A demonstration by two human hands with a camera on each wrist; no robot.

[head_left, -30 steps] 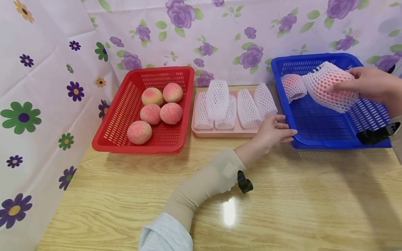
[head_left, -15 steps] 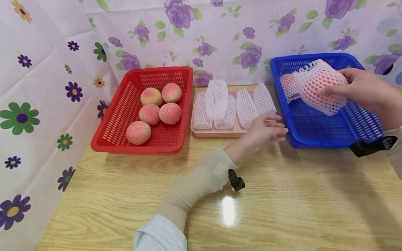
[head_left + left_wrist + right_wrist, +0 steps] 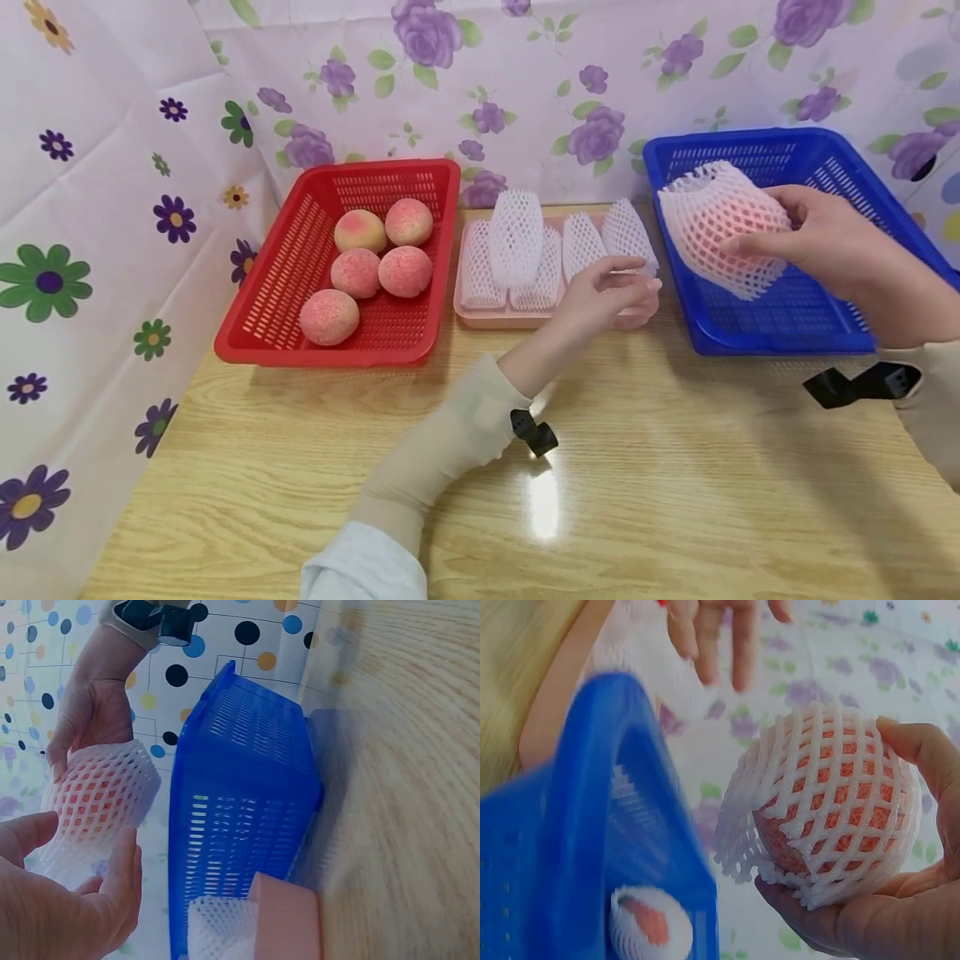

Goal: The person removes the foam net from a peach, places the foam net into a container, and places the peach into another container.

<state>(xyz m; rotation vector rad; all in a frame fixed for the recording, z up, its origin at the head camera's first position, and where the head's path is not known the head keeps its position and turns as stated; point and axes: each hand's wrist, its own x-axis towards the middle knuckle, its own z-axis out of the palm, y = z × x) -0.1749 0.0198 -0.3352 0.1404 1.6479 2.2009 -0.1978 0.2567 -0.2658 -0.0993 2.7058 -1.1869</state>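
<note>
My right hand [image 3: 832,237] grips a peach [image 3: 847,802] wrapped in a white foam net sleeve [image 3: 701,217], held above the left side of the blue basket [image 3: 787,343]. In the right wrist view the sleeve's loose end hangs open and pink skin shows through the mesh. My left hand [image 3: 592,304] hovers over the front right of the pink tray [image 3: 517,319], fingers spread and holding nothing. Seen from the left wrist, its fingers lie just short of the sleeved peach. Another netted peach [image 3: 651,926] lies inside the blue basket, hidden from the head view.
Several foam net sleeves [image 3: 516,242] lie on the pink tray between the baskets. On the left stands a red basket [image 3: 330,357] with several bare peaches [image 3: 405,271]. A flowered cloth [image 3: 525,100] hangs right behind the baskets and tray.
The right hand has carried the netted peach leftward across the blue basket. My left hand has drawn back left from the basket's rim to over the tray.
</note>
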